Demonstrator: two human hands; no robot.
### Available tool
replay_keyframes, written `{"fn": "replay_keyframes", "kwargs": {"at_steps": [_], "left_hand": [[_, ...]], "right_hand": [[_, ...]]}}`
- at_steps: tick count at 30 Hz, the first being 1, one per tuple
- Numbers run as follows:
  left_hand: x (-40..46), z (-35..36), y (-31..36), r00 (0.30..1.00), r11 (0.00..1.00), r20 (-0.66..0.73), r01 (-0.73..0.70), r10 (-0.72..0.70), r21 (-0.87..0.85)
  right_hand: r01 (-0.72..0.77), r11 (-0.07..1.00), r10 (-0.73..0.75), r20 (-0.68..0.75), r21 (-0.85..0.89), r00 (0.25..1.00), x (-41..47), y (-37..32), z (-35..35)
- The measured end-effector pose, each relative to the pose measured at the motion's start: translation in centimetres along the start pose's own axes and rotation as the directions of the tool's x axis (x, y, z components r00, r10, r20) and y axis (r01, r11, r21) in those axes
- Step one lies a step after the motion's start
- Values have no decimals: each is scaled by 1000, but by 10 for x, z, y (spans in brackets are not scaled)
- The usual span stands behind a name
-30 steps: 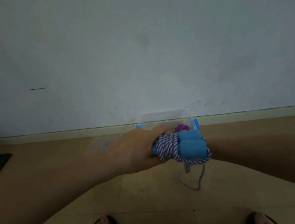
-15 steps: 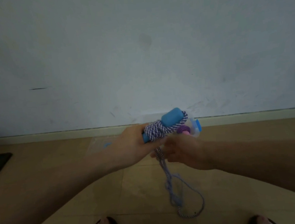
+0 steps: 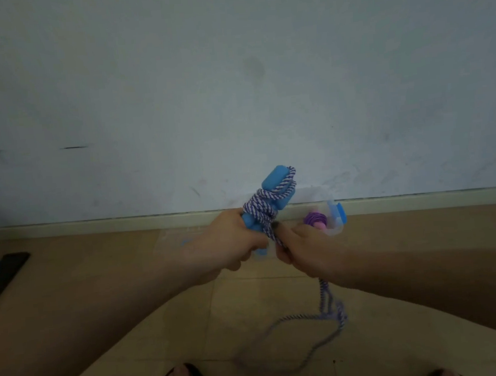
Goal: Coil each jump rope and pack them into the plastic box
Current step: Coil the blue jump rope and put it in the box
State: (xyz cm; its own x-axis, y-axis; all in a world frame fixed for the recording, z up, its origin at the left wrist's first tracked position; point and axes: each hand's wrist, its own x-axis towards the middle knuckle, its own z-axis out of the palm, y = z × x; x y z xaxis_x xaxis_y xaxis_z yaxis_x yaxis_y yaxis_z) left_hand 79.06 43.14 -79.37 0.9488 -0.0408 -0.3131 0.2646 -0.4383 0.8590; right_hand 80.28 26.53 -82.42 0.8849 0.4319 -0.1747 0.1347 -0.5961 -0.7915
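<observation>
Left hand (image 3: 233, 242) grips the blue foam handles (image 3: 274, 199), fingers curled round them. Right hand (image 3: 308, 250) pinches the purple-and-white rope (image 3: 262, 213) just beside the wraps; slack (image 3: 325, 315) hangs down. Plastic box (image 3: 336, 219) sits beyond, by the wall, holding a purple coil (image 3: 316, 218).

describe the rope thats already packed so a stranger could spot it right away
Find the pale baseboard where wall meets floor. Just right of the hands, the clear plastic box stands against it. Inside is the purple coiled rope with a pink handle; the rope being wound has blue handles.
</observation>
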Motion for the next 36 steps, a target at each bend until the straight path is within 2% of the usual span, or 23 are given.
{"fn": "replay_keyframes", "kwargs": {"at_steps": [4, 6, 7, 8, 9, 10, 11, 12, 14, 17, 21, 24, 27, 29, 31, 33, 35, 36], "left_hand": [[16, -27, -13, 987, 996, -136, 90, -86, 22], [18, -33, -21, 985, 982, -131, 127, -109, 137], [17, -31, -24, 988, 960, -118, 131, -105, 248], [15, -27, -24, 992, 903, -102, 112, -76, 415], [14, -21, -25, 997, 788, -78, 65, -21, 612], [12, -15, -22, 998, 632, -39, 5, 41, 775], [8, -11, -20, 995, 526, -8, -47, 102, 849], [7, -10, -20, 992, 463, 12, -69, 126, 884], [3, -9, -22, 991, 399, 81, -117, 106, 909], [5, 2, -33, 975, 444, 212, -217, 61, 869], [-1, 10, -28, 968, 446, 200, -246, 149, 861], [-9, 11, -10, 936, 357, 254, -331, 245, 873], [-17, 14, 8, 882, 269, 380, -451, 280, 851], [-21, 11, 16, 879, 310, 377, -459, 291, 832], [-25, 8, 22, 898, 420, 303, -421, 320, 804], [-30, 6, 26, 908, 555, 228, -398, 352, 730], [-36, 7, 26, 907, 647, 180, -400, 380, 649], [-38, 7, 25, 908, 684, 169, -403, 384, 608]], "right_hand": [[-25, 997, 27, 23, -76, 999, -5, -2, -3], [45, 988, -39, 49, -146, 998, -9, -9, -4], [102, 970, -89, 67, -220, 994, -13, -14, -3], [160, 940, -140, 87, -302, 986, -16, -19, -1], [209, 905, -184, 104, -371, 978, -19, -25, 2], [245, 872, -218, 112, -423, 969, -21, -28, 3], [269, 841, -245, 112, -469, 963, -22, -31, 3], [288, 805, -275, 104, -518, 956, -22, -33, 2], [332, 743, -340, 100, -582, 935, -19, -39, -3], [380, 673, -428, 85, -634, 900, -10, -45, -12], [317, 665, -443, -16, -676, 896, 12, -36, -33], [264, 615, -418, -22, -743, 908, 25, -24, -44], [234, 578, -401, -23, -782, 916, 33, -13, -48], [213, 609, -382, -48, -764, 923, 39, -9, -52], [148, 695, -285, -80, -703, 955, 46, -4, -55], [76, 746, -132, -35, -661, 991, 44, 12, -52], [-41, 887, 66, 38, -460, 997, 36, 31, -47], [-86, 927, 118, 65, -365, 991, 25, 35, -40]]}}
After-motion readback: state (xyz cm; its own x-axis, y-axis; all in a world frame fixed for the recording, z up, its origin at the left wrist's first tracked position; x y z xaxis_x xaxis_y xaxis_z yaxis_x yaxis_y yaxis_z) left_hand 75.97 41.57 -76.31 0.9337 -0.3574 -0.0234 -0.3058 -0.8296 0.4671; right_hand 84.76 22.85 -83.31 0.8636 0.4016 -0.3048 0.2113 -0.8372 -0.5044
